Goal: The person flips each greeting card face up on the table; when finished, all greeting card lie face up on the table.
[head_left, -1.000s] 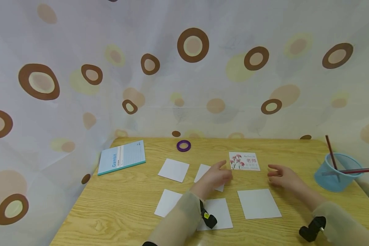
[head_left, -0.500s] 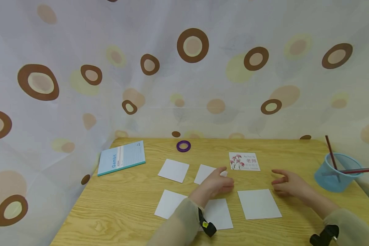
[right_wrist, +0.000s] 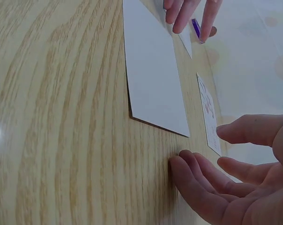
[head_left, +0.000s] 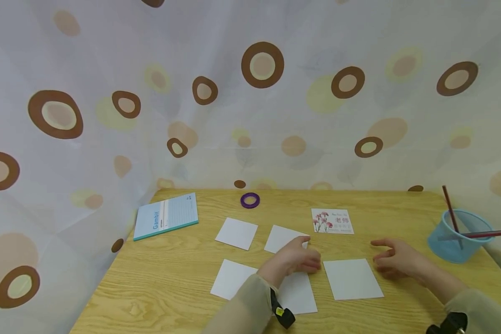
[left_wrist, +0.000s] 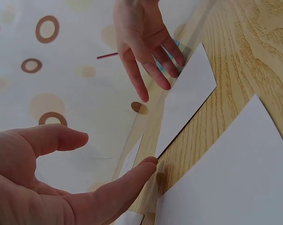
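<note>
Head view showed both hands low over a wooden table [head_left: 171, 278] strewn with square cards. The left hand [head_left: 294, 259] lay relaxed, fingers loosely extended and thumb lifted apart from them, holding nothing; it rested across the near edge of a blank white card [head_left: 283, 238] and above another blank card [head_left: 296, 293] closer to the person. From the left wrist view, its forefinger tip [left_wrist: 146, 165] touched the tabletop right at the corner of a card, while the thumb hovered free above.

The right hand [head_left: 394, 261] was likewise slack and empty, fingers gently spread and pointing leftward. It sat just beside the right edge of a larger blank card [head_left: 352, 278], near it but apart from it. The right wrist view confirmed this: the fingertips [right_wrist: 188, 176] rested on bare wood a little short of that card's corner.

Beyond the gap between the hands lay a printed card with pink flowers [head_left: 332, 221], face up and untouched. Two further blank cards lay to the left, one farther back [head_left: 236, 233] and one nearer [head_left: 230, 279]. A light blue notebook [head_left: 166, 215] sat at the table's far left, a purple tape ring [head_left: 250, 200] near the back edge, and a blue mesh cup [head_left: 459, 236] holding red pencils at the far right. A spotted curtain [head_left: 250, 93] hung behind everything.
</note>
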`<action>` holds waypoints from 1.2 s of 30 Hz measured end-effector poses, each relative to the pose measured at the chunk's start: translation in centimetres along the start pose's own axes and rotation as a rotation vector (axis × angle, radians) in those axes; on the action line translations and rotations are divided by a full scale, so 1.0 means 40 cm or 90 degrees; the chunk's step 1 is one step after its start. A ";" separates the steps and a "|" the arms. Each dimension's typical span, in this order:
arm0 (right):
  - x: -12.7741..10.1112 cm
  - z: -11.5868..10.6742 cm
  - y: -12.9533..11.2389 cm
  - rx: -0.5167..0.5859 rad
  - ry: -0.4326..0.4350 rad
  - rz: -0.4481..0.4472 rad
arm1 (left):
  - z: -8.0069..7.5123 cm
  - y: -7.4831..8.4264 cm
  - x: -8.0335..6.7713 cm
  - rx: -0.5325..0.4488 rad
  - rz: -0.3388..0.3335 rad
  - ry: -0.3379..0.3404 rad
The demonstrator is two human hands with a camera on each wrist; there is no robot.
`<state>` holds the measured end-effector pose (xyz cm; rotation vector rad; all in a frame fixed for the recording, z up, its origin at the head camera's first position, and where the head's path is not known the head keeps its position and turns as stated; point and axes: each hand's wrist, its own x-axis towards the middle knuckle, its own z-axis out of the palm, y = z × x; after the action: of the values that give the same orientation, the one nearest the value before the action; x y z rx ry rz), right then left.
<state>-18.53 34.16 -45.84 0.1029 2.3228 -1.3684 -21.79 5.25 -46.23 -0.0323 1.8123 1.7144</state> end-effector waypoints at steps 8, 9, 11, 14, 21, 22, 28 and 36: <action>-0.008 0.005 0.003 0.024 -0.011 0.010 | 0.003 -0.005 -0.003 0.021 -0.005 -0.037; -0.010 0.006 0.005 0.027 -0.014 0.009 | 0.003 -0.006 -0.002 0.021 -0.007 -0.041; -0.012 0.007 0.008 0.035 -0.021 0.006 | 0.003 -0.009 -0.001 0.024 -0.011 -0.048; -0.017 0.010 0.008 0.044 -0.027 0.009 | 0.004 -0.015 0.002 0.020 -0.016 -0.062; -0.018 0.016 0.000 0.062 -0.045 0.022 | 0.009 -0.011 0.000 0.017 -0.016 -0.075; -0.017 0.017 -0.001 0.066 -0.048 0.023 | 0.010 -0.011 0.000 0.017 -0.017 -0.074; -0.017 0.021 -0.002 0.079 -0.053 0.031 | 0.013 -0.011 0.001 0.005 -0.028 -0.069; -0.017 0.017 0.001 0.109 -0.062 0.022 | 0.021 -0.008 0.004 -0.029 -0.032 -0.055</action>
<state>-17.69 33.72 -45.88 0.1244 2.1129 -1.5178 -21.43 6.04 -46.53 -0.0222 1.6965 1.6965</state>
